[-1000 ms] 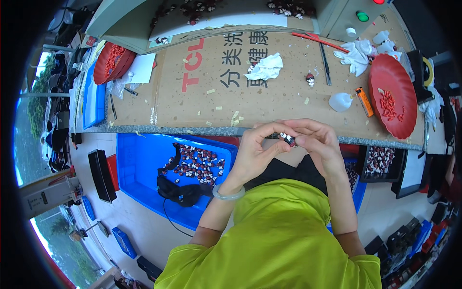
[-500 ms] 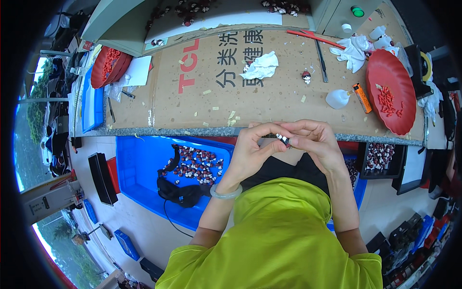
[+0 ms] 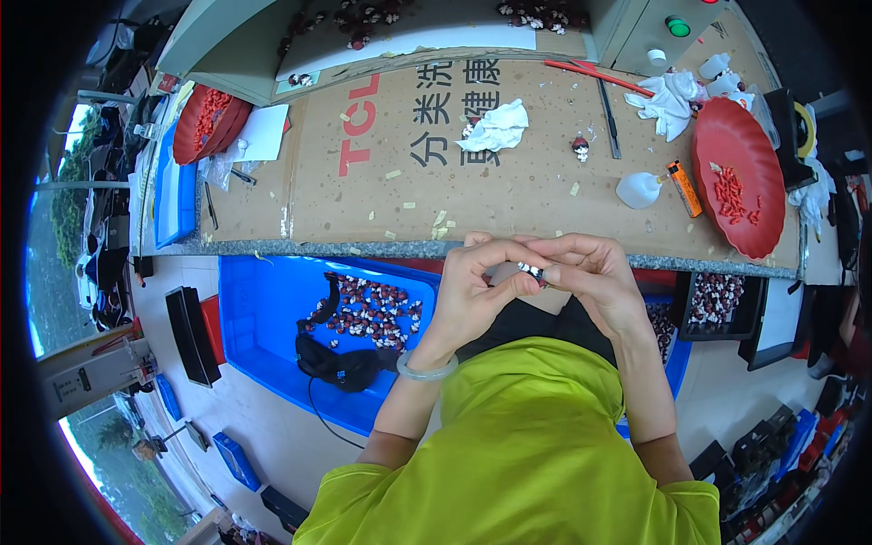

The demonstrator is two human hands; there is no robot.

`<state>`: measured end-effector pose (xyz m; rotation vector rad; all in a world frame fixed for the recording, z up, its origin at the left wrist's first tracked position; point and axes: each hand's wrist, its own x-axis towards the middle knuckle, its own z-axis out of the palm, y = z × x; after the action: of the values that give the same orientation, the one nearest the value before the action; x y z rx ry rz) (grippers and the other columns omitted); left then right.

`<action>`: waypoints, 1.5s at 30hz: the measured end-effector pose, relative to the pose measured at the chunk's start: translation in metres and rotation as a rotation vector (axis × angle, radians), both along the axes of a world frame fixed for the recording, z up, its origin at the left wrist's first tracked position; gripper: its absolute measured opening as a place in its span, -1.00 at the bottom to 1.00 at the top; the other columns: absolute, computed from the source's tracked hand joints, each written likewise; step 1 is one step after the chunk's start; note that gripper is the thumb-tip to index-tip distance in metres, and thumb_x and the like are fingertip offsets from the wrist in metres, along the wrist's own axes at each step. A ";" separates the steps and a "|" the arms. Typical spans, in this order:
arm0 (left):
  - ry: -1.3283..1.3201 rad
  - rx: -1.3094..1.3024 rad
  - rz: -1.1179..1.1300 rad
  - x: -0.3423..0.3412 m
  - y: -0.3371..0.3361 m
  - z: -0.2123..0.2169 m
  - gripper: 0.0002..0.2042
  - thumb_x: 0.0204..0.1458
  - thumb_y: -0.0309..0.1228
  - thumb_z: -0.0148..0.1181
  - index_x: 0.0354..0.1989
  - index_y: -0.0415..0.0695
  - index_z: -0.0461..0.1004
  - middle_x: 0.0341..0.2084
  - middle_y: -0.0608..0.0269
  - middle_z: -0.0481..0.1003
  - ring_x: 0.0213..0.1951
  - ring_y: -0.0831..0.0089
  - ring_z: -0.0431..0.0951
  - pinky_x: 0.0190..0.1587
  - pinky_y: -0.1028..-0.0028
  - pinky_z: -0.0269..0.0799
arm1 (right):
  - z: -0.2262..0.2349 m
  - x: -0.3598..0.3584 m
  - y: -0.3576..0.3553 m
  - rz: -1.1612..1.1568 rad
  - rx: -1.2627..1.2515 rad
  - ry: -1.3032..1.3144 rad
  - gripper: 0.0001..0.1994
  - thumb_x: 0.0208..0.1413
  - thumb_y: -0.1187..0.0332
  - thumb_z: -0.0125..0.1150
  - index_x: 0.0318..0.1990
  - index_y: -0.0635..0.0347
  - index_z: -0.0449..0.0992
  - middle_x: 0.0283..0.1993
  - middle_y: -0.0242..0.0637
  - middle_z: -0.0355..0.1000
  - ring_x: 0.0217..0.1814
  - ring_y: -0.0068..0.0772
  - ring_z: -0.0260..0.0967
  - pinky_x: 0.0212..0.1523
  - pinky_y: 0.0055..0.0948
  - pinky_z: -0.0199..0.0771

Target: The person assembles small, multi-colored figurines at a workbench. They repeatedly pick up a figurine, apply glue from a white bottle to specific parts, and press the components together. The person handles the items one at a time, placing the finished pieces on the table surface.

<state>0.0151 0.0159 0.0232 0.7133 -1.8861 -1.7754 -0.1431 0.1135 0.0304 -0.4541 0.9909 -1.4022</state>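
Small figurine [image 3: 531, 270] pinched between two hands at the worktop's six-o'clock edge.
The small figurine is gripped by the fingertips of both the left hand [image 3: 480, 282] and the right hand [image 3: 595, 272], just by the cardboard-covered worktop [image 3: 345, 213]; its far side is hidden by fingers. It is probably best steadied from nine o'clock, with light, even thumb pressure applied from three o'clock, so that slipping is avoided. A clear-nozzled white bottle [image 3: 639, 191] is seen at two o'clock.
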 end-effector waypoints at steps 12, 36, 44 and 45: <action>0.016 0.038 -0.014 0.002 0.000 -0.004 -0.80 -0.12 -0.47 0.38 -0.30 -0.25 0.59 -0.42 0.27 0.56 -0.32 0.54 0.47 -0.19 0.54 0.37 | -0.001 0.001 0.001 -0.006 -0.009 -0.022 -0.72 0.02 0.59 0.19 -0.06 0.39 0.52 0.00 -0.08 0.48 -0.02 -0.44 0.47 0.08 -0.45 0.43; 0.137 0.165 -0.019 -0.006 0.003 -0.007 -0.74 0.01 -0.56 0.26 -0.10 -0.32 0.47 -0.18 0.16 0.52 -0.10 0.48 0.50 -0.04 0.50 0.44 | -0.012 0.002 0.003 -0.079 0.045 0.024 -0.73 0.10 0.50 0.19 -0.03 0.34 0.48 -0.13 -0.19 0.51 -0.10 -0.49 0.47 0.00 -0.50 0.45; 0.149 -0.052 0.178 -0.009 0.005 -0.011 -0.71 -0.19 -0.53 0.37 -0.22 -0.17 0.56 -0.30 0.20 0.53 -0.24 0.47 0.51 -0.13 0.50 0.38 | -0.011 0.013 0.000 -0.206 -0.015 0.042 -0.73 0.14 0.45 0.19 -0.02 0.36 0.45 -0.14 -0.19 0.50 -0.12 -0.49 0.47 -0.02 -0.47 0.49; 0.128 -0.101 0.204 -0.008 0.004 -0.011 -0.70 -0.21 -0.53 0.38 -0.22 -0.17 0.56 -0.31 0.22 0.52 -0.26 0.47 0.50 -0.14 0.51 0.37 | -0.011 0.013 0.001 -0.203 -0.033 0.082 -0.73 0.13 0.46 0.20 -0.02 0.36 0.45 -0.14 -0.19 0.50 -0.11 -0.50 0.47 -0.02 -0.48 0.49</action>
<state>0.0069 0.0204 0.0126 0.7105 -1.7381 -1.5509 -0.1298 0.1141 0.0191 -0.4477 1.1060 -1.5935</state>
